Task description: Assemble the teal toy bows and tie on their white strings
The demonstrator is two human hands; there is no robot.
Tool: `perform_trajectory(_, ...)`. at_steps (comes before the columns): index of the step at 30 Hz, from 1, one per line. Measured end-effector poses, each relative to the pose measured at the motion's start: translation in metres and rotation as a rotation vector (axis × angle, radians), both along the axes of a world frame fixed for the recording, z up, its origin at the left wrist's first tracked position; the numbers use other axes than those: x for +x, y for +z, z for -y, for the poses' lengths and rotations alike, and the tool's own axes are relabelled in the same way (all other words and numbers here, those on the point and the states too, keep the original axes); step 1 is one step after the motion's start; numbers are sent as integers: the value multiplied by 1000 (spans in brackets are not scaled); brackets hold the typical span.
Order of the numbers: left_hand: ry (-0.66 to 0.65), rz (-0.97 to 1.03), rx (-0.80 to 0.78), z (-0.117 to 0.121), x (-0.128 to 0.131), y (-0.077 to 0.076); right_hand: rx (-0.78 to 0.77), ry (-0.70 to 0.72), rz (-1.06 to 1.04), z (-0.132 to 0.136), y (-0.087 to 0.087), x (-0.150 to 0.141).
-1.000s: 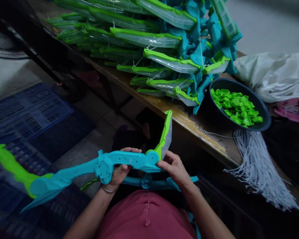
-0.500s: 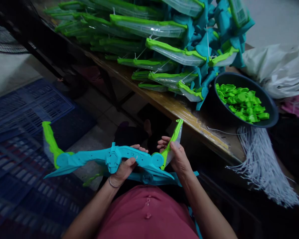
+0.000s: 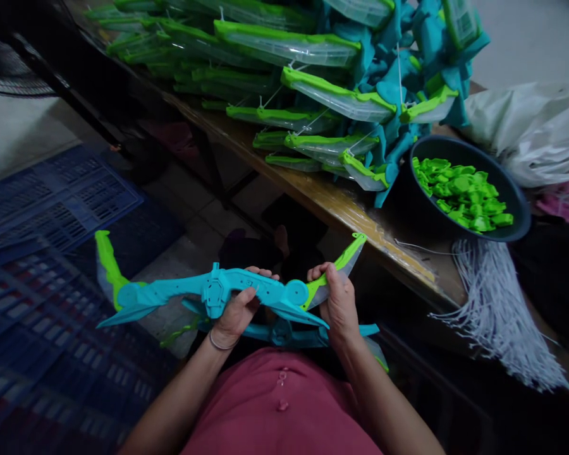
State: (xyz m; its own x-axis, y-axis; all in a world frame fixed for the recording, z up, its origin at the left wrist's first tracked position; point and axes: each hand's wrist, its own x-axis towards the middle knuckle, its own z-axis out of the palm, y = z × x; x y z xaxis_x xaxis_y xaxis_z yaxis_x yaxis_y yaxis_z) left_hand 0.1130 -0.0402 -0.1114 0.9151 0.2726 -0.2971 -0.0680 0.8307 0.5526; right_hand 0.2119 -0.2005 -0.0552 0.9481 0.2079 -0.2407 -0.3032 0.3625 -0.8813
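Note:
A teal toy bow with green-and-clear limbs spans the space before my body. My left hand is wrapped round its body just right of the hexagonal middle, thumb on the upper face. At the right end, my right hand is closed round the green-and-clear limb, which angles out up and to the right. The other limb points up at the left end. Beneath lies a second teal bow near my lap, partly covered by the first and by my hands.
Bows with green limbs and white strings are heaped on a wooden table. There, a dark bowl holds small green parts, and a bundle of white cords hangs over the edge. Blue plastic crates stand left.
My right hand has closed more fully round the right limb, which has swung outward to the right. The bow's left end has shifted slightly right and up.

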Motion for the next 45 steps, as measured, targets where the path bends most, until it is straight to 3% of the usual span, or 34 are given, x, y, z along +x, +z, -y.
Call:
perform_trajectory(9,-18,16,-24,-1,1,5,-32,2,3,4,6,0)
perform_trajectory(20,-69,64,-30,-1,-2,4,93,15,-164,17,19,25)
perform_trajectory(26,-72,21,-45,0,-2,5,156,116,-180,12,22,29)
perform_trajectory(34,-145,35,-54,1,-7,5,87,313,-238,8,24,40)
perform_trajectory(45,-170,42,-73,4,-7,8,73,440,-347,4,19,51)
